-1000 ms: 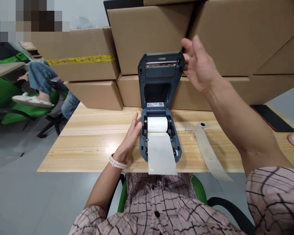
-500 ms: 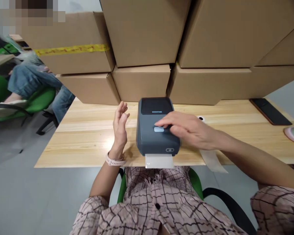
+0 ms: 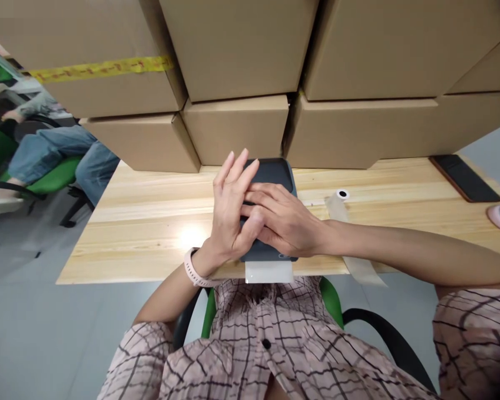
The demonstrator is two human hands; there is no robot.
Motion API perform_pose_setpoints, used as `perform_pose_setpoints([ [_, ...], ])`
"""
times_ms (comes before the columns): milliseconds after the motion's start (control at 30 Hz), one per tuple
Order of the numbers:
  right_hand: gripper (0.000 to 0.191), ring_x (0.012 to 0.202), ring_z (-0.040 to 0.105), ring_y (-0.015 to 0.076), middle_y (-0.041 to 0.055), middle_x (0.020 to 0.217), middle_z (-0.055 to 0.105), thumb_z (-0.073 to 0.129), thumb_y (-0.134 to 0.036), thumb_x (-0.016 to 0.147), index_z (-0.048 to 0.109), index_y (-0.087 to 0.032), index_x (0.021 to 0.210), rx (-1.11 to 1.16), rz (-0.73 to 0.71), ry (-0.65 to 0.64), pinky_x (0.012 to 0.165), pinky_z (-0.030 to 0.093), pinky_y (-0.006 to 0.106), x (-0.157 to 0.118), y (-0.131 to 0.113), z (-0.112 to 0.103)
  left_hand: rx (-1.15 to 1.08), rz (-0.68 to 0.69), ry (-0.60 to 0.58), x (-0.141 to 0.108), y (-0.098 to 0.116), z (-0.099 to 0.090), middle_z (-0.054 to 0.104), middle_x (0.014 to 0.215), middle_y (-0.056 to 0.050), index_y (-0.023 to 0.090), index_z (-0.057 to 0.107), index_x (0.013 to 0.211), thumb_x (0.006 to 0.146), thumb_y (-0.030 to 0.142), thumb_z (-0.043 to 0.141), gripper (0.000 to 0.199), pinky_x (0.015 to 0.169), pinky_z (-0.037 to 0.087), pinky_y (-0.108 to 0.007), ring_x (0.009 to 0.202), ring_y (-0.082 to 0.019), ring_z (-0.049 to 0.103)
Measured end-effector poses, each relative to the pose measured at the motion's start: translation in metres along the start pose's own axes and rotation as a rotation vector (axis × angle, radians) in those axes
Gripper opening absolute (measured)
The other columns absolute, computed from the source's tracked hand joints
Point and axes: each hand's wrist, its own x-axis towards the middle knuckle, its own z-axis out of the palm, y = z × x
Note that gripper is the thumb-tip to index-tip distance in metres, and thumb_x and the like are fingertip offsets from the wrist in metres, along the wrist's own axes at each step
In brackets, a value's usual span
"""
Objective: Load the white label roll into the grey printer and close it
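Note:
A dark grey label printer (image 3: 275, 168) stands on the wooden table, largely covered by my two hands. A pale label strip (image 3: 269, 272) sticks out of its front edge. My left hand (image 3: 232, 208) is raised over the printer's left side, fingers extended and slightly apart, with a pink band on the wrist. Against its palm lie the outstretched fingers of my right hand (image 3: 289, 219), which spans the printer's top. Neither hand shows anything in its grasp. Hidden under the hands is the button on the printer's lid.
Cardboard boxes (image 3: 237, 125) are stacked along the back of the table (image 3: 141, 222). Right of the printer lies a small roll with a translucent strip (image 3: 363, 271) hanging over the front edge. A phone (image 3: 464, 176) rests at far right. Another person (image 3: 54, 147) sits at left.
My right hand has come off the printer's button and met my left hand. The left hand has moved right, over the printer. The view has shifted slightly.

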Motion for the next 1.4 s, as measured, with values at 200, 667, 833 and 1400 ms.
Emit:
perform_pose_setpoints([
  [200,0.034,0.132,0.054,0.0287,0.015,0.132,0.069,0.044,-0.035,0.107,0.061,-0.015,0.128,0.033,0.023,0.036,0.102,0.047,0.048,-0.004,-0.003,0.004,0.024,-0.002,-0.009,-0.006,-0.002,0.001,0.041,0.167,-0.003,0.029,0.053,0.149,0.091,0.08,0.044,0.077,0.129,0.013,-0.064,0.162,-0.041,0.011],
  [667,0.04,0.138,0.053,0.0295,0.0106,0.139,0.067,0.035,-0.037,0.108,0.063,-0.02,0.132,0.048,0.173,-0.043,0.111,0.045,0.054,-0.008,-0.006,-0.003,0.496,0.64,0.178,-0.114,-0.022,0.018,0.066,0.089,-0.001,0.028,0.059,0.091,0.098,0.049,0.058,0.022,0.097,0.047,-0.039,0.093,-0.021,0.059],
  [833,0.034,0.138,0.053,0.0282,0.0107,0.137,0.068,0.04,-0.032,0.107,0.063,-0.02,0.129,0.077,0.189,0.062,0.115,0.045,0.055,-0.011,-0.009,-0.002,0.677,0.559,0.18,-0.132,-0.021,0.022,0.071,0.093,-0.006,0.024,0.07,0.101,0.088,0.022,0.076,0.015,0.09,0.041,-0.037,0.094,-0.022,0.053],
  [1400,0.04,0.151,0.045,0.0314,0.0119,0.141,0.069,0.043,-0.042,0.108,0.075,-0.019,0.112,0.04,0.14,0.084,0.118,0.044,0.056,-0.045,-0.003,-0.004,0.322,0.261,0.351,-0.113,-0.032,0.002,0.066,0.126,-0.012,0.02,0.057,0.135,0.097,0.017,0.051,0.039,0.102,0.049,-0.047,0.119,-0.026,0.059],
])
